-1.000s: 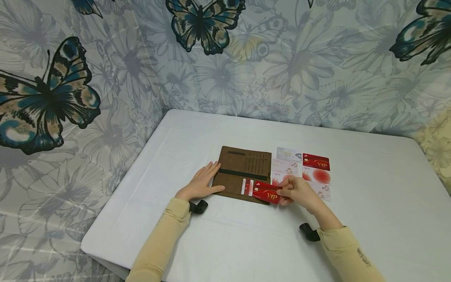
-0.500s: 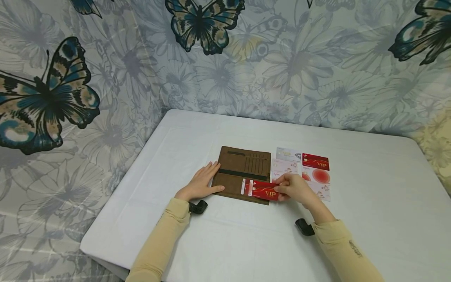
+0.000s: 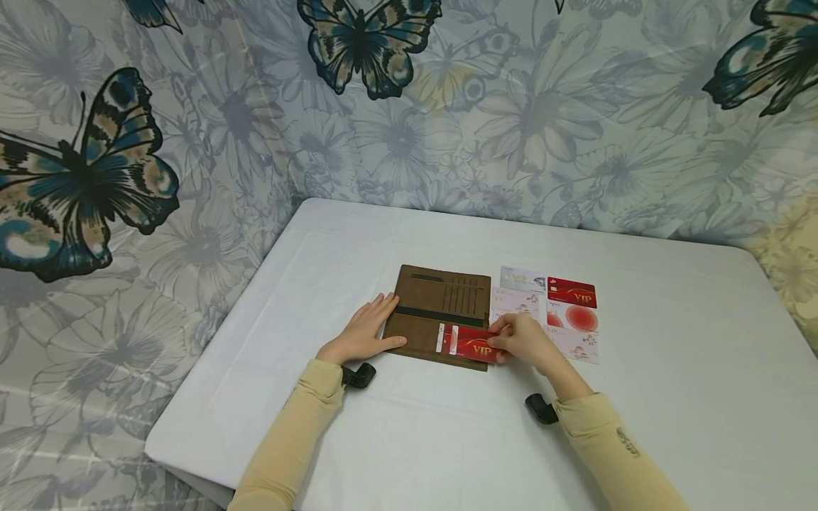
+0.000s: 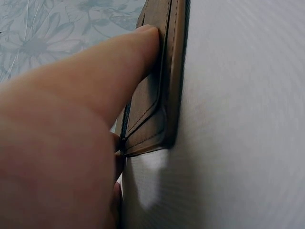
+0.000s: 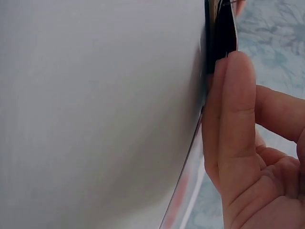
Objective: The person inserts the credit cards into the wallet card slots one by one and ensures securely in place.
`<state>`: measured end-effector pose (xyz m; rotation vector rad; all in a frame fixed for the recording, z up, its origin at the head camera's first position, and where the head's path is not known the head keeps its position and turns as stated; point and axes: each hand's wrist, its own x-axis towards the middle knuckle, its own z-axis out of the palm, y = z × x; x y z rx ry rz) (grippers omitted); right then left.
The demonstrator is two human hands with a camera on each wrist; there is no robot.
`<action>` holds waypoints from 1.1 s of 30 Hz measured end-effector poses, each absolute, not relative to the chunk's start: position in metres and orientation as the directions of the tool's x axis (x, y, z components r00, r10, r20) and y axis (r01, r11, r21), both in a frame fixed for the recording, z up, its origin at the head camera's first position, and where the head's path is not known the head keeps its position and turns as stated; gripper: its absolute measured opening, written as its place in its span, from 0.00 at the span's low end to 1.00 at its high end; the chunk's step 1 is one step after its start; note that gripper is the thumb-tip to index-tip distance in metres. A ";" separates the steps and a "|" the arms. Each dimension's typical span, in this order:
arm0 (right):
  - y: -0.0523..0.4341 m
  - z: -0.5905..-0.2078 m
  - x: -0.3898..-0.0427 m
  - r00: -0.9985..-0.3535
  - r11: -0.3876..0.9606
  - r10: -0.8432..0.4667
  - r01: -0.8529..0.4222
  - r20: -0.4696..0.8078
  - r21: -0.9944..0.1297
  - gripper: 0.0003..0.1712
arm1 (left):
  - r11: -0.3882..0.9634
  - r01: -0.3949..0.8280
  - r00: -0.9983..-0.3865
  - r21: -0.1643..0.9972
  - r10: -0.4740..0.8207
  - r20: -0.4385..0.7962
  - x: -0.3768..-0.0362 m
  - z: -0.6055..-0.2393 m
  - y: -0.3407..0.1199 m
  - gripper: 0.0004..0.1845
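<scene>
A brown wallet (image 3: pixel 422 289) lies spread on the white table, its card slots facing up. My left hand (image 3: pixel 366 332) rests on its left edge, fingers spread; in the left wrist view the thumb (image 4: pixel 128 52) presses on the stitched leather. At the wallet's lower right, my right hand (image 3: pixel 525 339) pinches the right end of a red VIP card (image 3: pixel 474 345). The card's left end meets the slots, where edges of red and white cards (image 3: pixel 446 339) show. The right wrist view has the fingers (image 5: pixel 238 105) at the card's dark underside (image 5: pixel 225 38).
Right of the wallet several cards lie in two columns: a silver card (image 3: pixel 522 278), a red VIP card (image 3: pixel 571 292), a white card with a red circle (image 3: pixel 580 317) and pale flowered ones (image 3: pixel 578 345). A butterfly-patterned cloth (image 3: pixel 402 142) hangs behind the table (image 3: pixel 409 440).
My right hand has moved left with the red VIP card, which levelled out and slid further into the wallet's slot area. The left hand has stayed in place on the wallet.
</scene>
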<state>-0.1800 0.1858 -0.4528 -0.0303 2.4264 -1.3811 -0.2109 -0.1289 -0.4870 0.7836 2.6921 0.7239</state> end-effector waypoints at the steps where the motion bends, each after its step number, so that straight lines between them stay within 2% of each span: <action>1: 0.185 -0.453 -0.180 -0.941 0.535 -0.191 0.138 -0.279 -0.834 0.10 | 0.732 0.434 -0.826 0.525 0.556 -0.093 -0.211 -0.487 -0.129 0.46; 9: 0.178 -0.455 -0.182 -0.955 0.605 -0.151 0.116 -0.256 -0.788 0.09 | 0.735 0.427 -0.828 0.527 0.552 -0.097 -0.211 -0.487 -0.129 0.46; 24: 0.181 -0.459 -0.183 -0.950 0.590 -0.161 0.124 -0.267 -0.798 0.11 | 0.737 0.429 -0.830 0.523 0.550 -0.094 -0.211 -0.488 -0.130 0.46; 33: 0.188 -0.457 -0.175 -0.944 0.538 -0.216 0.097 -0.248 -0.837 0.19 | 0.732 0.444 -0.828 0.517 0.556 -0.075 -0.212 -0.491 -0.130 0.45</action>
